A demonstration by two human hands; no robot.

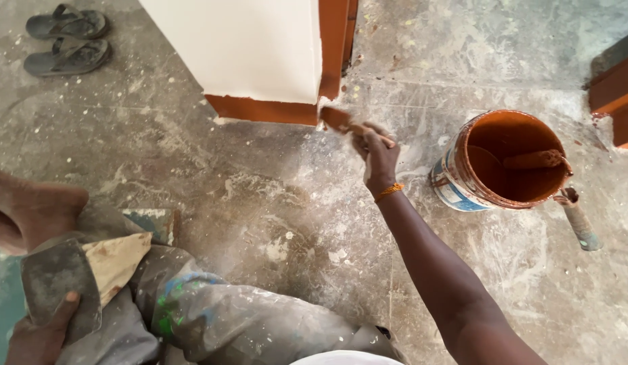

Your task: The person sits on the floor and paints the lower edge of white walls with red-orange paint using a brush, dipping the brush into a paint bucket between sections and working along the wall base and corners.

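Note:
My right hand (377, 154) grips a paintbrush (339, 120) loaded with red-brown paint. Its bristles touch the red-brown skirting band (263, 109) at the foot of a white wall corner (246, 47). My left hand (38, 334) rests low at the left, holding a folded dirty cloth or sanding sheet (84, 270) against my paint-stained trouser leg (226, 318). A paint bucket (500, 162) with red-brown paint stands on the floor to the right of my right hand, a roller (538, 159) lying in it.
The concrete floor (280, 203) is spattered with white paint. A pair of dark sandals (69, 40) lies at the far left. A second red-brown skirting piece (618, 94) shows at the right edge. My bare foot (36, 209) is at the left.

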